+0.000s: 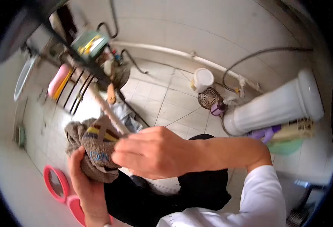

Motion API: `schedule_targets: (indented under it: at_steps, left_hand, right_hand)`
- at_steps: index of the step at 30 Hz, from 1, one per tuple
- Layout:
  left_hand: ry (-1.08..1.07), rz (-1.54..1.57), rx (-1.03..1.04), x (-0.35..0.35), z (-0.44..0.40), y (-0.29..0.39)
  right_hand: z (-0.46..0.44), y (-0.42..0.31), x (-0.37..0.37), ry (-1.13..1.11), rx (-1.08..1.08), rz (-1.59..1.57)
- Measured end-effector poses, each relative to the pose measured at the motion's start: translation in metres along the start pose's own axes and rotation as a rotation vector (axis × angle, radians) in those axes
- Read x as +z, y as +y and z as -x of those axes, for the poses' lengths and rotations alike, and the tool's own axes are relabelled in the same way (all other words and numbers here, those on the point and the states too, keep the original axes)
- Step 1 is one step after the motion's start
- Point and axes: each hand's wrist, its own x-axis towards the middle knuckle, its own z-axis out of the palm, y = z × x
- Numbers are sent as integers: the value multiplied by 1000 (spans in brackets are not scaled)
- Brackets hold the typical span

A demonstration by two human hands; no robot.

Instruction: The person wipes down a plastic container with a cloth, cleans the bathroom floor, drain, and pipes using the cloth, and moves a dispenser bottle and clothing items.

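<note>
A crumpled brown towel (pixel 98 151) with yellow and dark stripes and blue lettering is bunched up in front of me. My left hand (pixel 84 181) supports it from below, thumb along its near side. My right hand (pixel 147 151) is closed at the towel's right edge, its fingertips hidden against the cloth. A pale wooden stick (pixel 107 111) slants down towards the knuckles of this hand; I cannot tell whether the hand touches it.
Pink basins (pixel 56 184) stand low at the left. A metal rack (pixel 75 89) carries a pink item (pixel 59 80) and a green box (pixel 90 43). Near the wall are a white bucket (pixel 203 78), a floor drain (pixel 209 98) and a dark hose (pixel 250 56). A white pedestal (pixel 272 104) lies at the right.
</note>
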Motion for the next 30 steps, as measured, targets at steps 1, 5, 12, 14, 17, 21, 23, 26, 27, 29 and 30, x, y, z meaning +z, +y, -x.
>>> schedule_targets:
  at_steps: [1,5,12,14,17,21,23,26,27,29,30]
  left_hand:
    - [-15,22,-25,2,-4,-4]
    - [-12,-112,-26,11,-16,-18]
    - [-137,-182,-64,46,-19,-34]
    - [-203,-136,-72,51,-20,-34]
    - [-261,-340,22,52,-23,-41]
    - [-387,-536,83,52,-30,-44]
    - [-441,-605,119,47,-31,-47]
    - [-539,-840,250,36,-30,-46]
    - [-591,-804,182,37,-28,-40]
    - [-715,-851,263,38,-28,-31]
    - [-752,-729,217,45,-22,-26]
  right_hand:
    - [-1,1,-1,-27,77,10]
    - [1,16,-3,-141,457,-117]
    - [9,38,1,-174,679,-457]
    - [10,45,-4,-135,704,-548]
    - [9,47,-11,-80,783,-582]
    - [8,52,-14,-167,846,-695]
    - [8,53,-12,-227,822,-863]
    - [3,55,-23,-264,887,-1037]
    - [0,54,-24,-244,923,-1068]
    - [-5,46,-25,-205,1051,-953]
    - [-7,43,-24,-173,1050,-892]
